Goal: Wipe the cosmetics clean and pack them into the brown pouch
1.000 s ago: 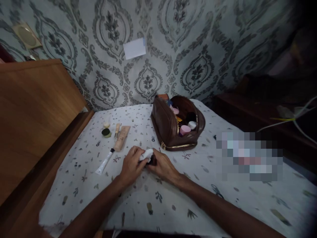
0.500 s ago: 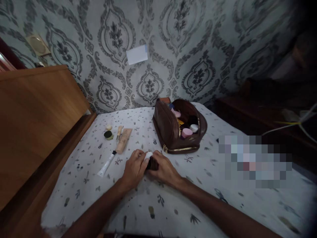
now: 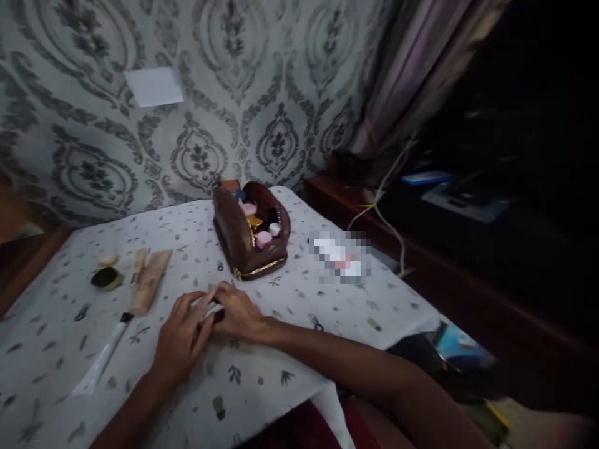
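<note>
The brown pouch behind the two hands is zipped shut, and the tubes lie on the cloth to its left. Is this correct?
Not quite. In the head view the brown pouch stands open, with small jars showing inside. The rest holds: it is behind the left hand and right hand, and the tubes lie to its left.

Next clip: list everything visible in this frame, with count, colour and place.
Toiletry bag: one, brown, open, far side of the cloth; small pots inside.
Tube: one, beige, left of the bag.
Slim tube: one, white with a black cap, near left.
Round pad: one, dark green, far left.
Bedsheet: one, white with small prints.
Paper note: one, white, on the patterned wall.
Cables: white, at the right on the dark shelf.
Small dark item: one, between the hands; identity unclear.
Left hand: on the item.
Right hand: on the item.
</note>
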Demonstrator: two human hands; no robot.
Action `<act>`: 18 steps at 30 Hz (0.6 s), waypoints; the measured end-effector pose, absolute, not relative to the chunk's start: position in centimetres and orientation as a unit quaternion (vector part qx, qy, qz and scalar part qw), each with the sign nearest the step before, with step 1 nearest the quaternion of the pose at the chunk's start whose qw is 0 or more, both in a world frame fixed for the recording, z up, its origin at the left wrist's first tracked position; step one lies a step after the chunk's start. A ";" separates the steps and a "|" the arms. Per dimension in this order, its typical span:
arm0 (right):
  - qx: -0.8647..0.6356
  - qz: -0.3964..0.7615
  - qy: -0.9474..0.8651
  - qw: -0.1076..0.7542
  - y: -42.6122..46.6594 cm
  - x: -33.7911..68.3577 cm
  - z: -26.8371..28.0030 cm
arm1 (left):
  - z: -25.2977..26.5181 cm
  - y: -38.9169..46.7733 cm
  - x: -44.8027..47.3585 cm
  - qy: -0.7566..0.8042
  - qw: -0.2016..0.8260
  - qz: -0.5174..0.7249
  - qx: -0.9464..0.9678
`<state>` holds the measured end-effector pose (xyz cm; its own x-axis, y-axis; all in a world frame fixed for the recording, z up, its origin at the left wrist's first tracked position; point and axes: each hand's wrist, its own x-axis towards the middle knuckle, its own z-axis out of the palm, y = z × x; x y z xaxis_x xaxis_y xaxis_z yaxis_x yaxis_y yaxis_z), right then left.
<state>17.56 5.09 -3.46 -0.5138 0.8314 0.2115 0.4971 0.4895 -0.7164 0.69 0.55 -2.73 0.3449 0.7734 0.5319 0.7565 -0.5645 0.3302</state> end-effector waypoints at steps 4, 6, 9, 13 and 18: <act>-0.412 0.277 -0.836 0.233 5.0 17.7 -3.4 | -3.4 1.0 0.8 0.513 0.061 0.319 0.795; -0.404 0.282 -0.843 0.214 5.0 17.9 -3.2 | -3.2 1.0 0.8 0.542 0.083 0.321 0.772; -0.376 0.305 -0.848 0.214 5.2 18.4 -2.7 | -2.4 0.9 0.7 0.584 0.137 0.314 0.736; -0.376 0.379 -0.813 0.231 5.4 19.2 -1.9 | -1.4 1.1 0.5 0.580 0.168 0.325 0.728; -0.412 0.448 -0.755 0.244 5.4 19.1 -1.6 | -1.1 1.4 0.4 0.524 0.144 0.341 0.767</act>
